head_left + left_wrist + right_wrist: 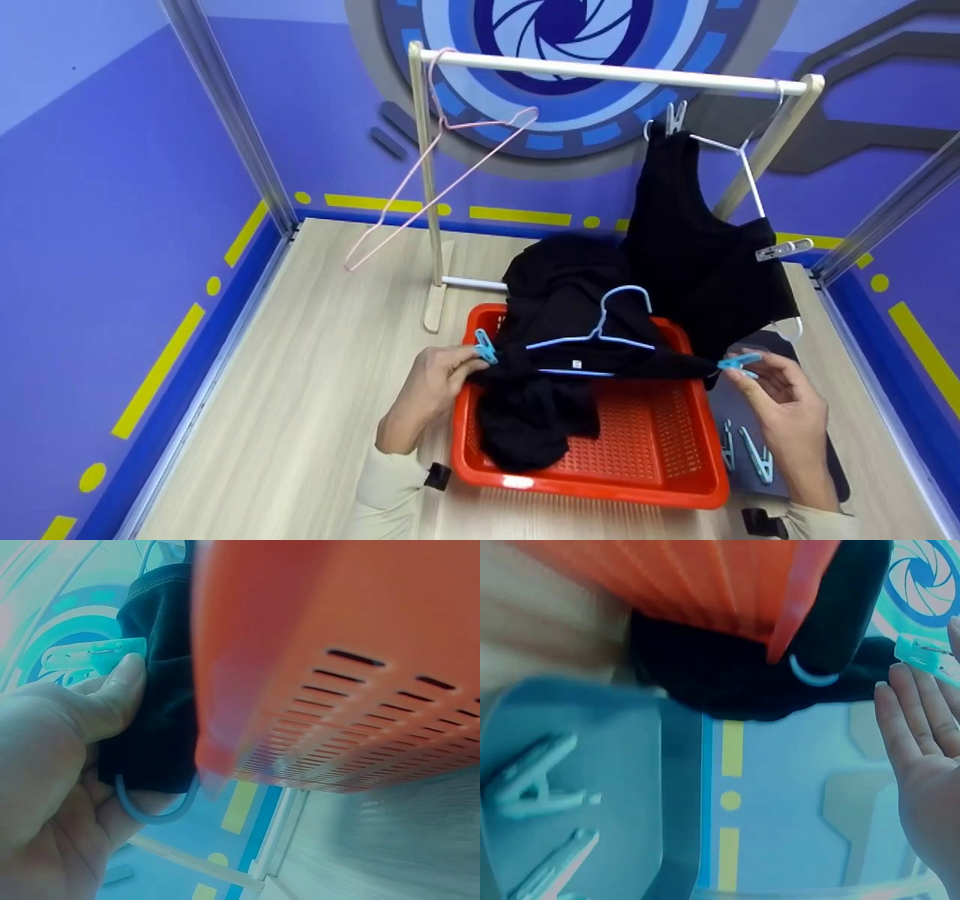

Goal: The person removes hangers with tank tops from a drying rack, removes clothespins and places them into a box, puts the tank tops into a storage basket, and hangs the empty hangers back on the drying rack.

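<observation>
Garment (pixel 551 358), black, on blue hanger (pixel 598 334), red basket (pixel 592 491) below, left hand (pixel 431 382) with grip pinching garment end near blue clothespin (pixel 485 347), right hand (pixel 789 409) pinching second clothespin (pixel 738 361)

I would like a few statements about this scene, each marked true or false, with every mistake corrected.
1. The pink hanger hangs on the rack. True.
2. Nobody touches any clothespin. False: the right hand pinches a blue clothespin.
3. The black garment partly covers the blue hanger. True.
4. A green bin stands below. False: it is a red basket.
5. The pink hanger bears a shirt. False: it bears no clothing.
6. Loose clothespins lie on the dark tray. True.
</observation>
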The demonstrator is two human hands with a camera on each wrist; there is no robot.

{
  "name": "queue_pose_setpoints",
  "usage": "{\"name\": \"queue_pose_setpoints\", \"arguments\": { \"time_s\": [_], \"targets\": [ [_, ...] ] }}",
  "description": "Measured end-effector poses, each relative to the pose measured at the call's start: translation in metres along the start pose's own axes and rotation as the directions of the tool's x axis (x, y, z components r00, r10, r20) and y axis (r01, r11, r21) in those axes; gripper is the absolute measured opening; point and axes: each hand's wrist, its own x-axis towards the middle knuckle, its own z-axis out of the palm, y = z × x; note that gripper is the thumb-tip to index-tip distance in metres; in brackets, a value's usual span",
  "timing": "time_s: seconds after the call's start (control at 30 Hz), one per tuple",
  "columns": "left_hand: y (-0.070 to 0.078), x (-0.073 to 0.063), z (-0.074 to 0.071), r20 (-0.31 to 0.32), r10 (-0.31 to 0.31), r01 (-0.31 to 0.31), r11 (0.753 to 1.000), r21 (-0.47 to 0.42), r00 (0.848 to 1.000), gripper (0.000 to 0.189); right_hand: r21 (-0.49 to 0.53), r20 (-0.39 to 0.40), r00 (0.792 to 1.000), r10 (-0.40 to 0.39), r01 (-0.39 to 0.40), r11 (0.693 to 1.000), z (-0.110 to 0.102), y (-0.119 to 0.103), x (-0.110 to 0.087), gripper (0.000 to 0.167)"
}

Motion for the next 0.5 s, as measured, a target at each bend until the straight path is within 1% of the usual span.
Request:
{"name": "queue_pose_setpoints", "arguments": {
  "time_s": [0.07, 0.2, 0.3, 0.37, 0.43, 0.5],
  "targets": [
    [0.0, 0.0, 0.0, 0.001, -0.002, 0.002, 1.0, -0.001, 1.0, 0.006, -0.057, -0.034, 0.999, 0.021, -0.023, 0.998, -0.004, 0.003, -0.001, 0.037],
    [0.0, 0.0, 0.0, -0.001, 0.001, -0.001, 1.0, 0.005, 1.0, 0.006, -0.082, -0.118, 0.989, 0.086, -0.096, 0.992, -0.009, 0.01, -0.001, 0.032],
    [-0.001, 0.0, 0.0, -0.001, 0.01, -0.01, 1.0, 0.014, 1.0, 0.006, -0.102, -0.193, 0.97, 0.146, -0.168, 0.98, -0.011, 0.016, 0.0, 0.028],
    [-0.001, 0.0, 0.0, -0.004, 0.013, -0.013, 1.0, 0.017, 1.0, 0.005, -0.12, -0.223, 0.954, 0.199, -0.23, 0.966, -0.012, 0.02, 0.001, 0.027],
    [-0.001, 0.0, 0.0, -0.005, 0.018, -0.018, 1.0, 0.021, 1.0, 0.005, -0.14, -0.23, 0.94, 0.252, -0.288, 0.947, -0.013, 0.023, 0.003, 0.028],
    [-0.001, 0.0, 0.001, -0.004, 0.019, -0.019, 1.0, 0.021, 1.0, 0.005, -0.174, -0.223, 0.928, 0.299, -0.339, 0.925, -0.013, 0.029, 0.005, 0.032]
  ]
}}
